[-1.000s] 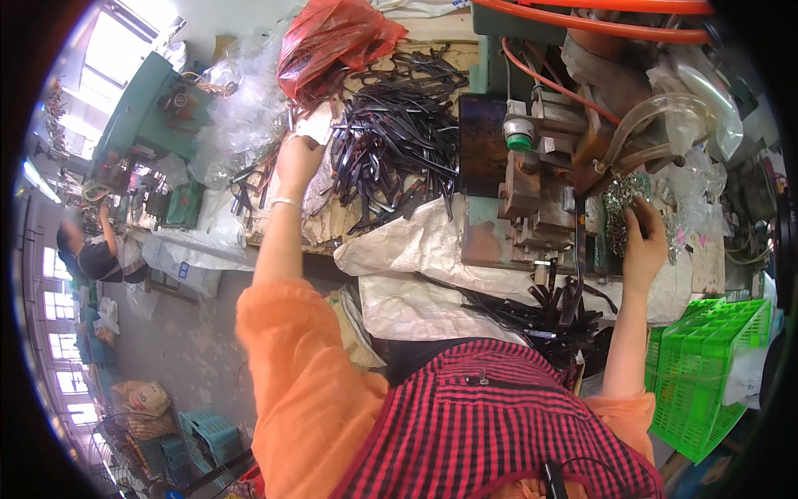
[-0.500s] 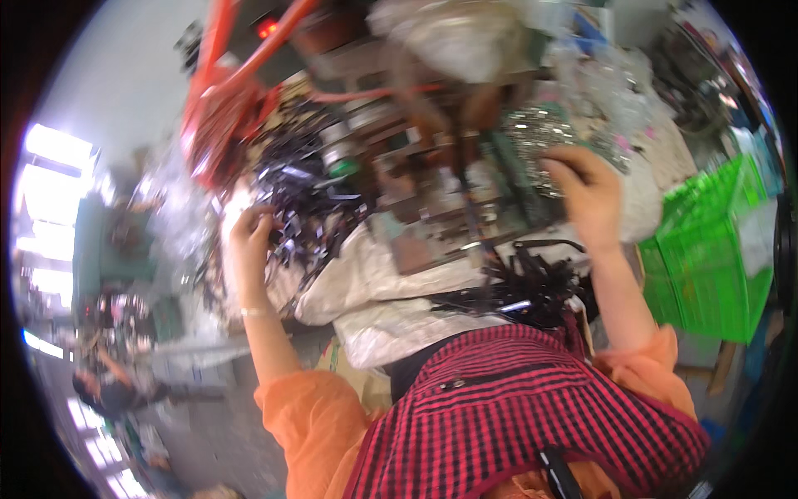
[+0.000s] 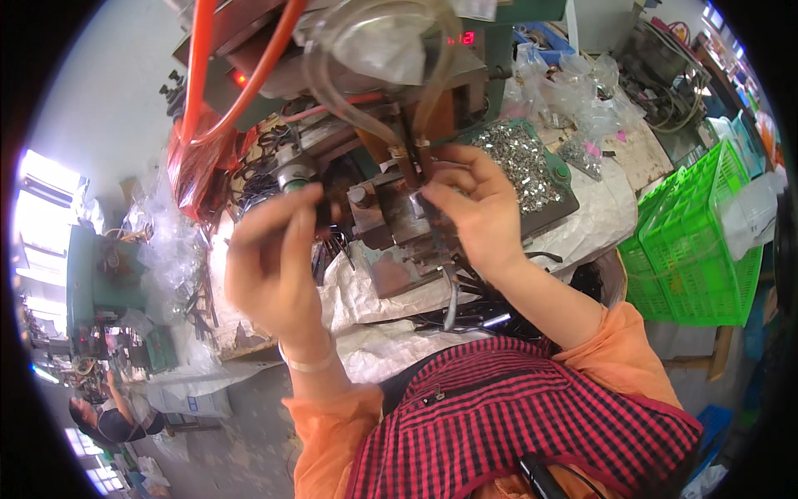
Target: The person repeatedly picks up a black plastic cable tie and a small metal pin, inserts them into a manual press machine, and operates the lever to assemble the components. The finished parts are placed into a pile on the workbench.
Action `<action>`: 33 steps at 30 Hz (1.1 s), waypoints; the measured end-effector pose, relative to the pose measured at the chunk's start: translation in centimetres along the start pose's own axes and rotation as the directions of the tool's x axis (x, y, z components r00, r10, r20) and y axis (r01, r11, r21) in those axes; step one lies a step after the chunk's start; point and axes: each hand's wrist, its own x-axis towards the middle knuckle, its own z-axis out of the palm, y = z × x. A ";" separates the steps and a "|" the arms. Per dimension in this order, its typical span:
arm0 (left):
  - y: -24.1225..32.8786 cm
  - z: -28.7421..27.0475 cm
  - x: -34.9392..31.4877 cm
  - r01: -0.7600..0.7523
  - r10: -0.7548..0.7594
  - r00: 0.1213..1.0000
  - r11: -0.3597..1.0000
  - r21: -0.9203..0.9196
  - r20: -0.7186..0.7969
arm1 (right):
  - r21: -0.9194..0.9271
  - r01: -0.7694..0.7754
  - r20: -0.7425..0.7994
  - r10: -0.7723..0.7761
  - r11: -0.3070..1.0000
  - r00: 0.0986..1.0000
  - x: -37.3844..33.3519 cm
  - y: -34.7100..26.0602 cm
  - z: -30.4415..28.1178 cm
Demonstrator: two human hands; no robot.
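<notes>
My right hand (image 3: 482,208) is at the metal fixture (image 3: 384,218) of a bench machine, fingers curled and pinched together beside the tooling. What they pinch, if anything, is too small to make out. My left hand (image 3: 278,266) is to the left of the fixture, near a round metal knob (image 3: 296,175); motion smears its fingers, so its grip is unclear. A heap of small shiny metal pieces (image 3: 519,166) lies on a green tray just right of my right hand. Dark strips (image 3: 258,187) show behind my left hand.
Clear tubes (image 3: 312,71) and orange-red straps (image 3: 199,75) hang in front of the machine. A green plastic crate (image 3: 694,241) stands at the right. White sacking (image 3: 366,291) covers the bench's near edge, with black strips (image 3: 474,312) by my apron. Another person (image 3: 125,416) is at far left.
My right hand has moved left from the metal pieces to the fixture. My left hand has come from the dark strips rightward and nearer, toward the fixture. The view has shifted slightly.
</notes>
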 end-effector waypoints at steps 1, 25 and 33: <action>-0.3 0.5 0.6 0.103 -0.104 0.994 0.994 -0.025 -0.036 | -0.066 0.046 -0.014 -0.047 0.997 0.999 0.1 0.2 0.5; -3.0 4.5 -7.4 -0.588 0.505 0.786 0.790 0.177 0.355 | -0.894 0.080 -0.097 -0.365 0.442 0.926 3.3 2.5 -16.1; -3.5 -4.5 -8.5 -0.200 0.262 0.965 0.687 0.699 0.018 | -0.449 0.121 -0.452 -0.342 0.885 0.824 2.1 2.9 -18.3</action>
